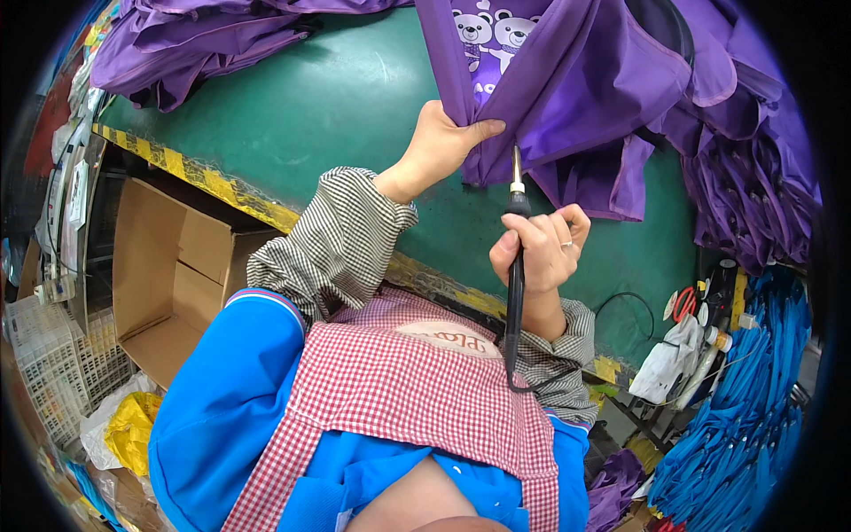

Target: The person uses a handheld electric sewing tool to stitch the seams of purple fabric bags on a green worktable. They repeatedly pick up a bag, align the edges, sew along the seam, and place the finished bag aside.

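Note:
My left hand point(450, 144) pinches the near edge of a purple fabric piece point(612, 97), thumb on top, where its folds gather. White cartoon bears are printed on the cloth between two folded strips. In my right hand point(548, 246) is a soldering iron point(516, 206), its black handle gripped by curled fingers. The metal tip points away from me and meets the cloth's lower edge, just right of my left thumb; whether it presses in cannot be made out. A black cord runs from the handle's lower end past my right sleeve.
A green table point(355, 75) with a worn yellow-black edge lies under the work. Purple fabric piles point(195, 49) sit far left and far right. Blue straps point(736, 399) hang at right, near red-handled scissors point(684, 304). A cardboard box point(160, 257) stands below the left edge.

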The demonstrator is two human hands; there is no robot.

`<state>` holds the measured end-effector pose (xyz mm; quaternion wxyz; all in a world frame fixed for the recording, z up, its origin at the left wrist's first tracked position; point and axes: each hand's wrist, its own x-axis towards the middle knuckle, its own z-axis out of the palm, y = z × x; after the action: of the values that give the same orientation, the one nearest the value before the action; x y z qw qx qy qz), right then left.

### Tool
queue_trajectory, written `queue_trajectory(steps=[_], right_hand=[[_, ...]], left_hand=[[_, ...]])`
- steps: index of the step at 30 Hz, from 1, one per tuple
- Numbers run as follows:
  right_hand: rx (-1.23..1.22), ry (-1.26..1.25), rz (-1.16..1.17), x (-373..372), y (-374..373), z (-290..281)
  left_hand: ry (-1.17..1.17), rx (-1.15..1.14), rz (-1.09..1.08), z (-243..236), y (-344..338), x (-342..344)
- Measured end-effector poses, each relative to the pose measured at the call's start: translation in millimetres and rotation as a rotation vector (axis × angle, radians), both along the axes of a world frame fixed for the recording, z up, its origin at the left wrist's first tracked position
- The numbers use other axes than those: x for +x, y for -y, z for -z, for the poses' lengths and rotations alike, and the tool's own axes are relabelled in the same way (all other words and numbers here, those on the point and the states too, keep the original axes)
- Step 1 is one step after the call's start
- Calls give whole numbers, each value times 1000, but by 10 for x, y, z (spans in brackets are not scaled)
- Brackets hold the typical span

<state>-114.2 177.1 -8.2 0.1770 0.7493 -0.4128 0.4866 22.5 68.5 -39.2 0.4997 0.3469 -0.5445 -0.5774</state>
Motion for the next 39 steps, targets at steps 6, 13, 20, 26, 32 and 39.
queue_trajectory(steps=[6,13,20,26,32,39], right_hand=[[-21,-45,23,19,120,53],[-56,62,-58,-28,-11,-344],[-129,52,125,-273,1081,-172],[-91,16,392,-543,882,-183],[7,404,3,-125,247,-192],[-37,150,-129,-27,264,128]], left_hand=[[-38,-3,9,-28,-12,-7],[41,-141,-62,131,101,44],[243,-268,-177,-267,13,279],[50,-84,9,-105,226,490],[282,-199,32,-313,583,90],[248,-200,75,-301,607,-28]])
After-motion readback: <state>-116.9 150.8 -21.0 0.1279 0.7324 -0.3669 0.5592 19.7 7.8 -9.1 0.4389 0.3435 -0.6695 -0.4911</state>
